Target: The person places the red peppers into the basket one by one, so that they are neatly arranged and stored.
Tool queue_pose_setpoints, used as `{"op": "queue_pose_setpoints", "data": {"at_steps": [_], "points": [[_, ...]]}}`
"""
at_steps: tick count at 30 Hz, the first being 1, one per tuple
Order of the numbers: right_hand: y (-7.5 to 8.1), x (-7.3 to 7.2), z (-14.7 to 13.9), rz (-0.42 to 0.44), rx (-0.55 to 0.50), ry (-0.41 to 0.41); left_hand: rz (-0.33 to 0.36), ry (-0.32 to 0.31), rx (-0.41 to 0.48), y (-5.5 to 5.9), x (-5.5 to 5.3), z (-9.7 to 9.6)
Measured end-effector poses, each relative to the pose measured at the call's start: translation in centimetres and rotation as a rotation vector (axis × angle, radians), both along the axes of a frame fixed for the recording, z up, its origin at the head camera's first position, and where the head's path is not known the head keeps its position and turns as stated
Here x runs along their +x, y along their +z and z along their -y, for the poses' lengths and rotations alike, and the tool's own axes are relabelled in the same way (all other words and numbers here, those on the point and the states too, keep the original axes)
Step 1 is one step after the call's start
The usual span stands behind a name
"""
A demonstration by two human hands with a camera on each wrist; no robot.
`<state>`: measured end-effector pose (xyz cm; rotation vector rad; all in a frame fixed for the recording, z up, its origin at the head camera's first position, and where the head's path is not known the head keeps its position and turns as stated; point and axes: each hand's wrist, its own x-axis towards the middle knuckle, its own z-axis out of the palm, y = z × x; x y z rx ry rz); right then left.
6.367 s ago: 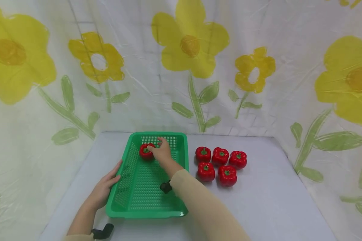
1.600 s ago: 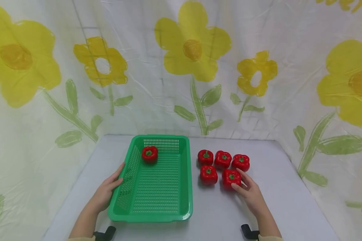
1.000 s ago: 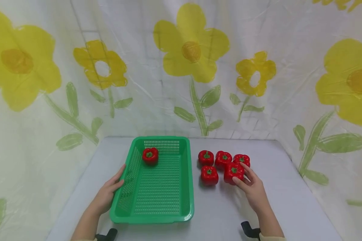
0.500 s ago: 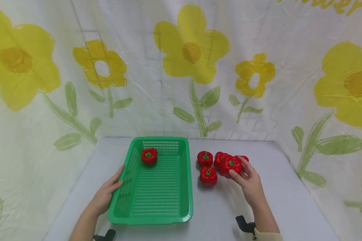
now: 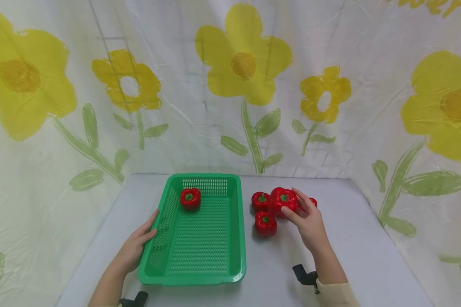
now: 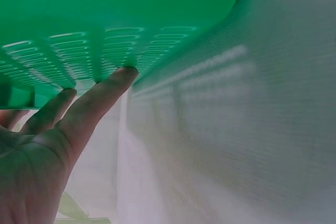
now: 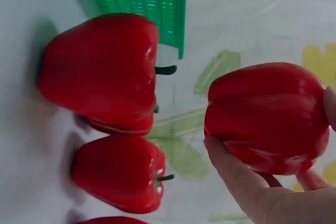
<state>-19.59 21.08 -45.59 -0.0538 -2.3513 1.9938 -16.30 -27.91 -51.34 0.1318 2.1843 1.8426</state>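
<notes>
My right hand [image 5: 311, 224] grips a red bell pepper [image 5: 282, 201] with a green stem, thumb on one side and fingers on the other. In the right wrist view this bell pepper [image 7: 268, 116] is off the table, apart from the ones standing there. My left hand [image 5: 133, 247] touches the left side of a green slotted basket [image 5: 197, 247]. In the left wrist view its straight fingers [image 6: 100, 98] lie against the outer wall under the rim. Inside the basket, at the back left, sits one red bell pepper [image 5: 190, 199].
Right of the basket stand more bell peppers, one at the back [image 5: 259, 200] and one in front [image 5: 265, 224]. Another pepper [image 5: 313, 201] shows partly behind my right hand. A flowered curtain [image 5: 176, 128] hangs behind the white table [image 5: 353, 256].
My right hand took hold of the front right bell pepper, lifted it, and carried it up and leftward over the others. Earlier it was at the basket's pepper. The left hand stays at the basket.
</notes>
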Motion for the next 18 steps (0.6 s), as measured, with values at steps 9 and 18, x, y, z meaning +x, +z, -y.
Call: {"op": "queue_pose_setpoints", "data": {"at_steps": [9, 18], "points": [[0.7, -1.0, 1.2, 0.012, 0.002, 0.038, 0.003, -0.001, -0.026, 0.0, 0.0, 0.0], [1.7, -1.8, 2.5, 0.001, -0.001, 0.087, -0.001, 0.007, -0.011, 0.1, -0.1, -0.2]]}}
